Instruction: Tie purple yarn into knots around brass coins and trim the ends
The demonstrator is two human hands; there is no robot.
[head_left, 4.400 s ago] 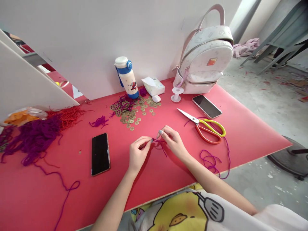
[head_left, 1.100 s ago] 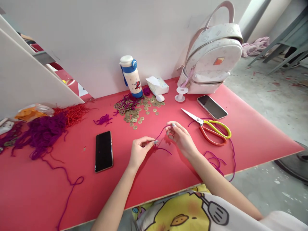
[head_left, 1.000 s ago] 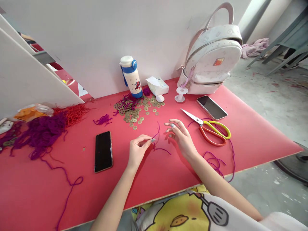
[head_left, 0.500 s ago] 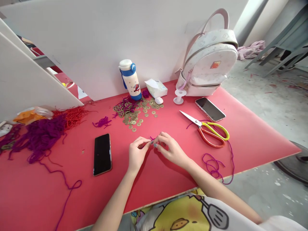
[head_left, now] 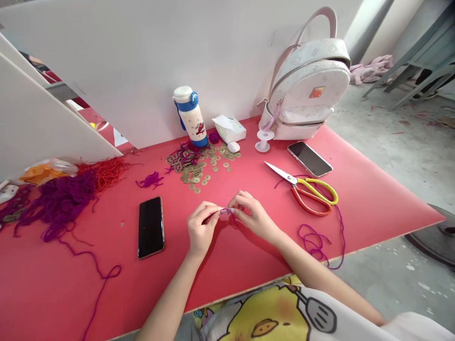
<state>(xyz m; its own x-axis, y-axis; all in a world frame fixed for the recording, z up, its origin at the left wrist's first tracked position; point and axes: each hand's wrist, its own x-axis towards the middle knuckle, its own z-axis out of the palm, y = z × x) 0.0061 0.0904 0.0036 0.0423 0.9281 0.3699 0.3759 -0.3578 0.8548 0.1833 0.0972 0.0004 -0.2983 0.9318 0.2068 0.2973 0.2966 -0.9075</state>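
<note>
Between my two hands a short piece of purple yarn (head_left: pixel 226 210) arches above the red table (head_left: pixel 245 270). My left hand (head_left: pixel 204 225) pinches its left end between thumb and forefinger. On the other side my right hand (head_left: pixel 253 215) pinches the yarn too, and a loose end hangs below those fingertips. Whether a coin is also held is too small to tell. Beyond the hands lies a spread of brass-coloured coins with holes (head_left: pixel 195 176), with purple yarn tangled among them. A small tuft of purple yarn (head_left: pixel 150 180) rests left of the coins.
Scissors (head_left: pixel 302 187) lie open at the right, near a phone (head_left: pixel 310 159) and an empty spool (head_left: pixel 264 141). Another phone (head_left: pixel 151 227) is left of my hands. A bottle (head_left: pixel 192 116), tissue pack (head_left: pixel 229 129) and backpack (head_left: pixel 305 90) stand behind. Purple yarn (head_left: pixel 67 199) heaps far left.
My hands have drawn slightly apart, the left shifting a little left. More of the purple yarn now shows between the fingertips, bowed upward with an end hanging down.
</note>
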